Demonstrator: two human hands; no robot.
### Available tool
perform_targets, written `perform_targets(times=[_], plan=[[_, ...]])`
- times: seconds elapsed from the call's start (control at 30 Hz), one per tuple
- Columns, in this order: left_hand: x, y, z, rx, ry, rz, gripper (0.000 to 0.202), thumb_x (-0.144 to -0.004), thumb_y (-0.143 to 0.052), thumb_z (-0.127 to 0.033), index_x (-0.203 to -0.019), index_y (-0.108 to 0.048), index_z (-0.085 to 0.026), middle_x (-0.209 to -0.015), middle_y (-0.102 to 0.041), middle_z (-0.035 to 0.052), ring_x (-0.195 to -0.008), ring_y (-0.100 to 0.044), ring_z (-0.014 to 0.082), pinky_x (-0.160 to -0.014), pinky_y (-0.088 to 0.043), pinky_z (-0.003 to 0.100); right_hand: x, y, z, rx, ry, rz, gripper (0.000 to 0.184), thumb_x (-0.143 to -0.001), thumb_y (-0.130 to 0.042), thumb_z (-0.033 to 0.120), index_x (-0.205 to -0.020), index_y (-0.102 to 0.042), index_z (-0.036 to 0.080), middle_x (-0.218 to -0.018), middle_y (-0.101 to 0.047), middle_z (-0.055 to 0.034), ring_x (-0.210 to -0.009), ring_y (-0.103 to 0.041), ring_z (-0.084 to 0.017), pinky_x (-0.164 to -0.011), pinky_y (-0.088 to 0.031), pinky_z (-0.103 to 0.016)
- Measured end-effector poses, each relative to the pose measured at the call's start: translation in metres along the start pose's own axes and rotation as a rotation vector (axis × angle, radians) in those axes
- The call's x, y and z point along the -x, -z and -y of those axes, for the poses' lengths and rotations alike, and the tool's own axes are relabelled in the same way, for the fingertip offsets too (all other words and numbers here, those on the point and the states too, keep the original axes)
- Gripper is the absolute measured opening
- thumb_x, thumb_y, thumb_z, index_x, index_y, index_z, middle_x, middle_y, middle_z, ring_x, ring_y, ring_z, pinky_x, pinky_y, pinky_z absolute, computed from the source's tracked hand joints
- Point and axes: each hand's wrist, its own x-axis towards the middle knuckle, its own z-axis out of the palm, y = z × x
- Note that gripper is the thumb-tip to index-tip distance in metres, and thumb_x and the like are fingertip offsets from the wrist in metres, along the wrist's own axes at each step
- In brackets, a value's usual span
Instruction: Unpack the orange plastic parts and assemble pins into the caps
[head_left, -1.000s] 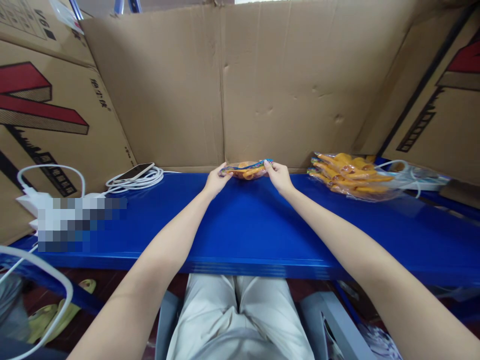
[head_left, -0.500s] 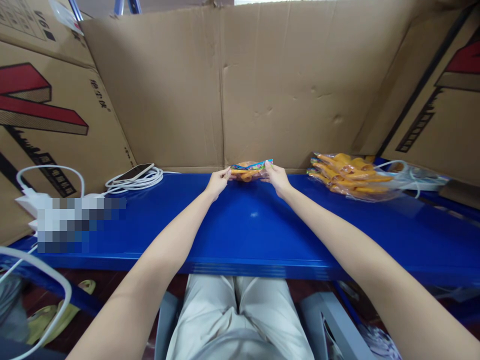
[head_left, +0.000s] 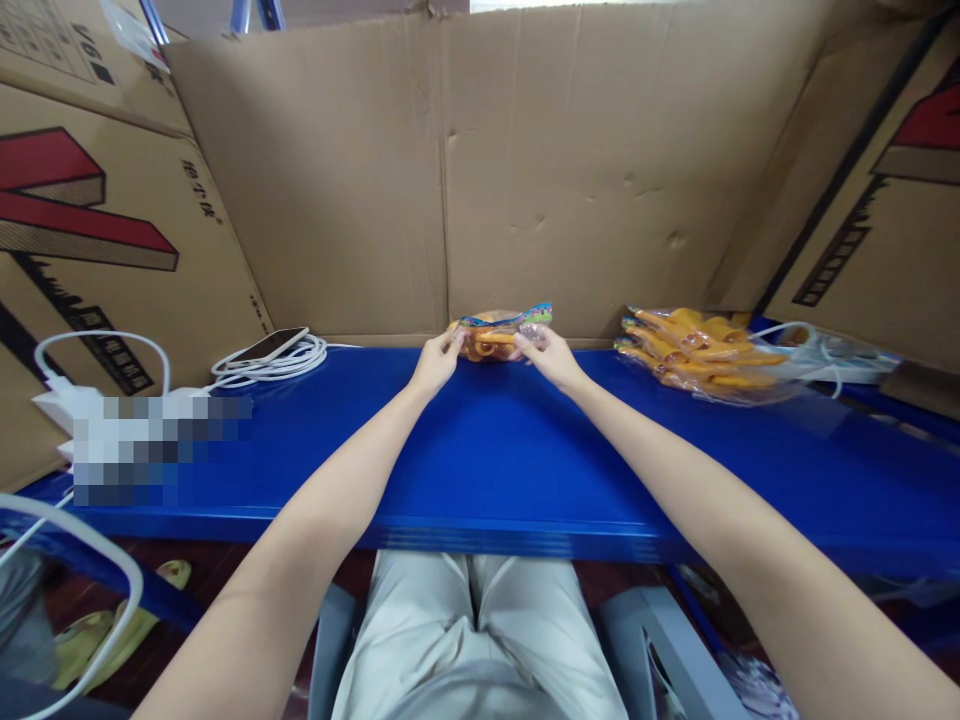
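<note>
Between my hands, near the back of the blue shelf, is a clear plastic packet with orange plastic pieces inside and a colourful printed strip along its top. My left hand grips the packet's left end, fingers pinched together. At the other end, my right hand is closed on the packet's right side, below the printed strip. What exactly the orange pieces are is too small to tell. To the right lies a pile of similar orange packets, apart from my hands.
A tall cardboard panel stands right behind the packet. On the left are a phone, a coiled white cable and white plugs. A white power strip sits beyond the pile. Printed boxes flank the left side.
My right hand has shifted its hold leftward and lower along the packet. The packet now tilts up more, its printed strip raised at the right. The left hand has barely moved.
</note>
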Motion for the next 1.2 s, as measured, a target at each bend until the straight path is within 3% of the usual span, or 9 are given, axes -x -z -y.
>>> perform_targets(times=[0.1,0.27,0.37,0.47,0.57,0.7,0.9,1.03,1.2], plan=[[0.0,-0.001,-0.001,0.058,0.029,0.011,0.037,-0.092,-0.045,-0.032,-0.113,-0.065,-0.011,-0.12,-0.065,0.0122,-0.113,-0.059,0.0214,-0.097,-0.044,0.035,0.001,-0.003,-0.007,-0.004,-0.039,0.083,0.06,-0.067,-0.073,0.053,-0.108,-0.061,0.012,-0.068,-0.07,-0.0056,-0.063,-0.068,-0.018,-0.069,-0.056,-0.034],[-0.001,0.0,-0.003,0.123,0.178,0.016,0.034,-0.091,-0.047,-0.029,-0.112,-0.064,-0.007,-0.109,-0.069,0.016,-0.093,-0.067,0.0204,-0.082,-0.051,0.031,-0.001,-0.002,-0.012,-0.018,-0.055,0.054,0.03,-0.075,-0.07,0.042,-0.08,-0.068,0.012,-0.065,-0.069,-0.0065,-0.057,-0.067,-0.018,-0.067,-0.057,-0.037],[0.002,0.002,-0.004,0.101,0.31,0.059,0.037,-0.093,-0.045,-0.032,-0.119,-0.06,-0.011,-0.101,-0.072,0.0143,-0.077,-0.07,0.0184,-0.073,-0.052,0.031,-0.002,-0.001,-0.011,-0.011,-0.056,0.047,0.029,-0.075,-0.069,0.041,-0.067,-0.065,0.014,-0.061,-0.068,-0.0058,-0.053,-0.066,-0.018,-0.063,-0.057,-0.036],[0.008,0.0,-0.005,0.075,0.379,0.104,0.039,-0.094,-0.041,-0.036,-0.12,-0.061,-0.013,-0.105,-0.071,0.0149,-0.086,-0.069,0.0219,-0.075,-0.052,0.033,-0.003,0.001,-0.01,-0.011,-0.073,0.025,0.033,-0.074,-0.069,0.046,-0.068,-0.065,0.014,-0.057,-0.066,-0.0054,-0.049,-0.064,-0.018,-0.059,-0.056,-0.034],[0.012,-0.004,-0.006,0.101,0.287,0.136,0.038,-0.094,-0.041,-0.036,-0.117,-0.064,-0.018,-0.111,-0.069,0.0117,-0.105,-0.064,0.0251,-0.083,-0.05,0.036,-0.005,0.004,-0.008,0.013,-0.025,-0.046,0.036,-0.075,-0.065,0.05,-0.073,-0.067,0.014,-0.062,-0.069,-0.0065,-0.057,-0.067,-0.02,-0.065,-0.056,-0.036],[0.007,-0.007,-0.006,0.064,0.161,0.128,0.035,-0.095,-0.04,-0.03,-0.113,-0.066,-0.017,-0.111,-0.069,0.009,-0.11,-0.061,0.0223,-0.092,-0.047,0.035,-0.007,0.007,-0.002,0.034,0.111,-0.167,0.037,-0.077,-0.061,0.051,-0.081,-0.069,0.016,-0.078,-0.073,-0.0086,-0.076,-0.07,-0.022,-0.079,-0.055,-0.037],[-0.002,-0.001,0.001,-0.065,0.101,0.105,0.034,-0.093,-0.043,-0.029,-0.094,-0.072,-0.012,-0.098,-0.073,0.0113,-0.116,-0.058,0.0221,-0.101,-0.041,0.034,-0.01,0.004,0.001,0.017,0.138,-0.107,0.017,-0.076,-0.059,0.028,-0.086,-0.066,0.016,-0.095,-0.072,-0.0098,-0.093,-0.067,-0.021,-0.09,-0.05,-0.037],[-0.001,-0.003,0.001,0.032,0.042,0.117,0.034,-0.092,-0.045,-0.029,-0.111,-0.067,-0.013,-0.119,-0.066,0.0087,-0.121,-0.053,0.0201,-0.106,-0.035,0.033,-0.014,0.0,-0.001,-0.071,0.111,-0.132,0.021,-0.075,-0.049,0.019,-0.091,-0.063,0.017,-0.097,-0.071,-0.007,-0.098,-0.065,-0.02,-0.094,-0.048,-0.04],[0.0,-0.011,-0.006,0.194,-0.035,0.237,0.046,-0.085,-0.055,-0.039,-0.122,-0.061,-0.013,-0.132,-0.056,0.0105,-0.13,-0.043,0.0235,-0.112,-0.026,0.034,-0.013,0.001,0.005,-0.196,0.204,-0.247,0.027,-0.079,-0.04,0.023,-0.095,-0.062,0.022,-0.107,-0.068,-0.005,-0.109,-0.06,-0.019,-0.099,-0.044,-0.037]])
